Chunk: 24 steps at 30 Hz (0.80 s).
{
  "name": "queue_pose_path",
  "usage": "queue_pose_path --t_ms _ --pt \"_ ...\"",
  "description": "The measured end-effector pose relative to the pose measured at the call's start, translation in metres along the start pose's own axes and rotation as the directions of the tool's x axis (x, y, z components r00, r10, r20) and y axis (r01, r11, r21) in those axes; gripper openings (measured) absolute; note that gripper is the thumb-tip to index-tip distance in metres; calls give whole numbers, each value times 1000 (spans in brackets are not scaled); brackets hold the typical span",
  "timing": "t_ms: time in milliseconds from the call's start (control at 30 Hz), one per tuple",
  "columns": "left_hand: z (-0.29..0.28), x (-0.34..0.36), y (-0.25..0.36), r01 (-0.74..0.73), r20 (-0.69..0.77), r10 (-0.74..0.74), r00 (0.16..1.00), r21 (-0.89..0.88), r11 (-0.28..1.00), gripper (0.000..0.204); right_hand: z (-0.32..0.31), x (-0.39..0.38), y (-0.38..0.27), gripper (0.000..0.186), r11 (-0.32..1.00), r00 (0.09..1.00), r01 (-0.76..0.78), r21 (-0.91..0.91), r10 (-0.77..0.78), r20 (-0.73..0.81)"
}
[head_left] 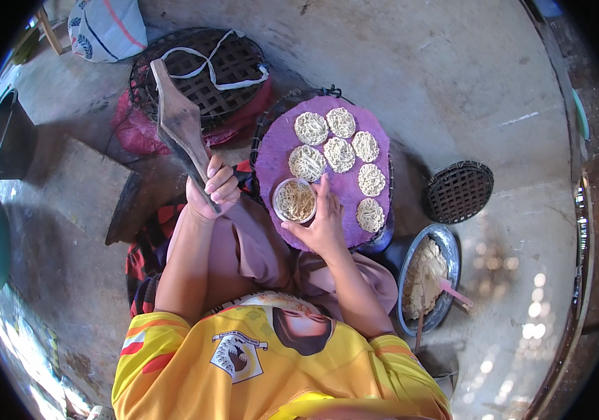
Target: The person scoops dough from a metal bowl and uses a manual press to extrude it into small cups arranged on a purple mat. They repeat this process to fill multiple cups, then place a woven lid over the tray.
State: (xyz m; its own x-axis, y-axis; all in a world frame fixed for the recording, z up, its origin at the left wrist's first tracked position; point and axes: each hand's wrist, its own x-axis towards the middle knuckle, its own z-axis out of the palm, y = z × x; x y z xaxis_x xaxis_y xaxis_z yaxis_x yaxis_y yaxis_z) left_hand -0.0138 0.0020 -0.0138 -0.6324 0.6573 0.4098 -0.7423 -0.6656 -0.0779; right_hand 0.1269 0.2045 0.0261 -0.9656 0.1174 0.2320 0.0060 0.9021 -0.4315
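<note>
My left hand (213, 187) is closed around the lower handle of a long wooden press-like tool (179, 115), raised at a slant, wide in its middle and narrow at both ends. On the round board covered in purple cloth (278, 143), my right hand (324, 220) grips the side of a pale ring mould (276, 207). Thin dough strands (294, 199) lie coiled inside the ring. Beyond and beside it, several flat round cakes of pale strands (339, 155) are spread over the cloth.
An oval metal basin (456, 253) with pale dough and a spatula (455, 292) stands at the right. Near it lies a small dark woven tray (459, 192). A larger woven basket (240, 59) is at the back left, a wooden board (82, 185) and buckets (9, 136) farther left.
</note>
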Motion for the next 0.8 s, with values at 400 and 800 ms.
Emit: queue_pose_path --t_ms 400,800 --pt "1 1 -1 -4 25 3 1000 5 1000 35 -5 2 3 116 998 998 42 49 -40 -50" --pt "-4 0 -1 46 18 -46 999 -28 999 30 -49 -21 33 115 981 970 -190 -27 184 -161"
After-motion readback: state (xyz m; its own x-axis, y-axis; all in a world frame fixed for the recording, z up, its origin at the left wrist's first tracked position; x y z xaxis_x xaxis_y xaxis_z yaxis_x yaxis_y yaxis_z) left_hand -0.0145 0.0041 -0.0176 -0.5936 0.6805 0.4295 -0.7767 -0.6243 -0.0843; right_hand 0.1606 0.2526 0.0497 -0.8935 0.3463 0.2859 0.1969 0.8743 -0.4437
